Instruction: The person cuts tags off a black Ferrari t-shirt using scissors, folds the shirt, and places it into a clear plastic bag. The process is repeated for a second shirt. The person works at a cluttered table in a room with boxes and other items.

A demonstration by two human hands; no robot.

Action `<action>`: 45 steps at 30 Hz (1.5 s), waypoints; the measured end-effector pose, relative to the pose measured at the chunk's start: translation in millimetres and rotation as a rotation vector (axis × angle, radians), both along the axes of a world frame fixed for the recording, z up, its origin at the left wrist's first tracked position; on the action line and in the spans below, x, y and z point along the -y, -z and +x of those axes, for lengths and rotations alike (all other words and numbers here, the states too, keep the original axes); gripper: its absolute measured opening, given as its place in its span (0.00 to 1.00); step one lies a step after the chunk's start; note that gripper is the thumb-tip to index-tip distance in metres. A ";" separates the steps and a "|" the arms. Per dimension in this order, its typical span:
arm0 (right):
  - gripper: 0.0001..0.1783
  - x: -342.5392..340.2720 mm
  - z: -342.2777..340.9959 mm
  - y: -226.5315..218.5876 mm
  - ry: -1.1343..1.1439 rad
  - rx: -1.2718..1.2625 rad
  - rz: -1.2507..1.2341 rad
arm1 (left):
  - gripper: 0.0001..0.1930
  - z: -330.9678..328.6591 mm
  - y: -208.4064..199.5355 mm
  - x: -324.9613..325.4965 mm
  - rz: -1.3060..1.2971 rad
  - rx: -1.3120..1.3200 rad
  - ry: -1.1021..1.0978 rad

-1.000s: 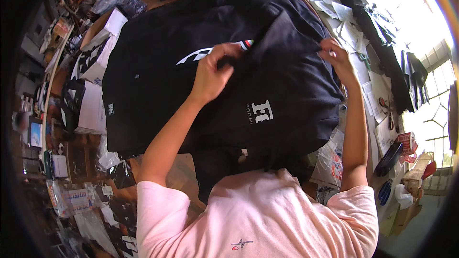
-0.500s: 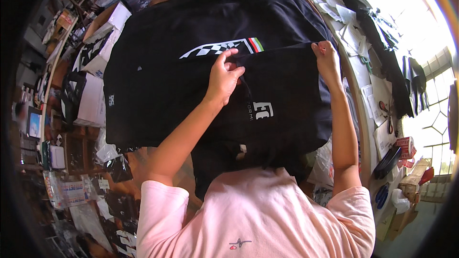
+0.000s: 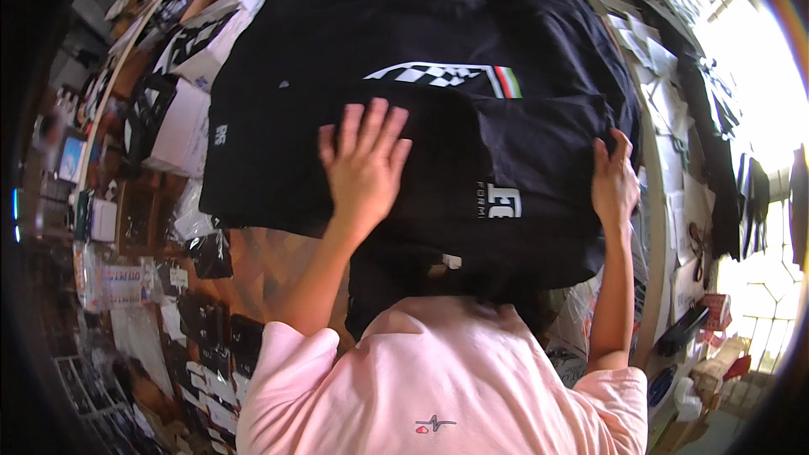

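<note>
A black t-shirt (image 3: 438,42) with a white checkered print lies spread over the wooden table (image 3: 261,261). Its lower part is folded up, showing a small white print. My left hand (image 3: 364,162) rests flat on the folded cloth, fingers spread. My right hand (image 3: 615,181) holds the right edge of the fold, fingers curled over the fabric.
White boxes (image 3: 181,126) and black-and-white packets crowd the table's left side. Papers (image 3: 666,109) and dark garments (image 3: 716,177) lie along the right, with scissors (image 3: 698,254) near the edge. Plastic bags (image 3: 202,244) lie by my left elbow.
My left hand let go of the pinched cloth and now lies flat and open on it. The folded part has come down toward me; my right hand moved down with its edge.
</note>
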State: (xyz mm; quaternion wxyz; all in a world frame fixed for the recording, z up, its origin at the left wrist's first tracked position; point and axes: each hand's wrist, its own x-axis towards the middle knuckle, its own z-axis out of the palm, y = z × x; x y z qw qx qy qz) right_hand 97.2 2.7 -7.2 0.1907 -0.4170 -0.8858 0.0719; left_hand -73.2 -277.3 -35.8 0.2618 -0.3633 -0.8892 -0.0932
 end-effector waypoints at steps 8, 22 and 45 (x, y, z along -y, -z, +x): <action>0.17 -45.4 -7.9 3.0 -0.054 -0.145 0.235 | 0.27 -140.4 11.0 155.5 0.035 0.249 -0.561; 0.32 -164.0 -184.7 26.7 0.004 -0.252 -0.143 | 0.34 -331.3 -2.0 79.6 -0.156 0.257 -0.355; 0.12 -94.1 38.9 -35.5 -0.154 -0.797 -0.984 | 0.18 -159.9 -34.9 277.8 0.086 -0.146 -0.214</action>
